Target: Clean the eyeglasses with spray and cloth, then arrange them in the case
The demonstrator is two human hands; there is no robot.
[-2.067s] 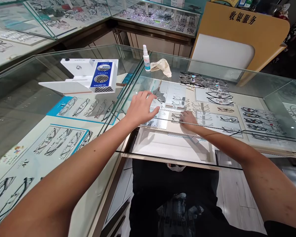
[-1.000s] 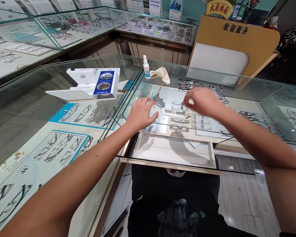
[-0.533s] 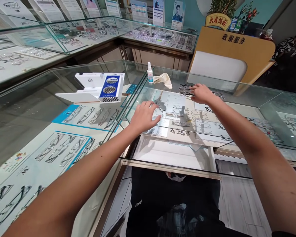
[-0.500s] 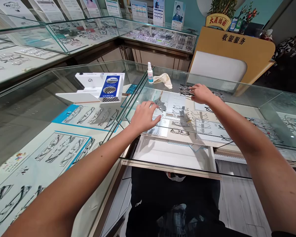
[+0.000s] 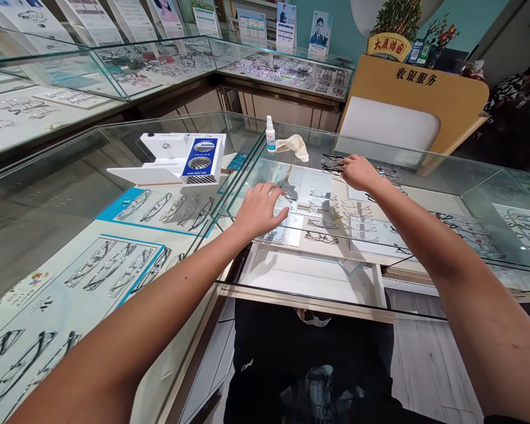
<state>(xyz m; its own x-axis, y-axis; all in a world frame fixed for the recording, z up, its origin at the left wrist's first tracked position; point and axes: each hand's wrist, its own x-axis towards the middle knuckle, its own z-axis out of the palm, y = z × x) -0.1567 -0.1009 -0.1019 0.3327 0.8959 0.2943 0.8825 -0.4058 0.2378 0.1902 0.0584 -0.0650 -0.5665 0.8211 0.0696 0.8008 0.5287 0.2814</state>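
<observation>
My left hand (image 5: 259, 209) lies on the glass counter top with its fingers spread and nothing in it. Farther off and to the right, my right hand (image 5: 360, 172) has its fingertips closed on the right end of dark-framed eyeglasses (image 5: 332, 163), which sit on the glass. More than one frame seems stacked there; their exact number is hard to make out. To the left of these eyeglasses lie a crumpled cream cloth (image 5: 295, 146) and an upright white spray bottle (image 5: 270, 135). Under the glass, near my left hand, more eyeglasses (image 5: 321, 237) rest on display boards.
An open white and blue box (image 5: 201, 159) stands on the left counter. Rows of eyeglasses (image 5: 165, 208) lie beneath that glass. A white drawer (image 5: 309, 280) is pulled out in front of me. Behind stands a wooden cashier desk (image 5: 417, 88); a person (image 5: 516, 97) is at the far right.
The view has shifted slightly. Both hands stay in nearly the same place, the right one still at the dark eyeglasses.
</observation>
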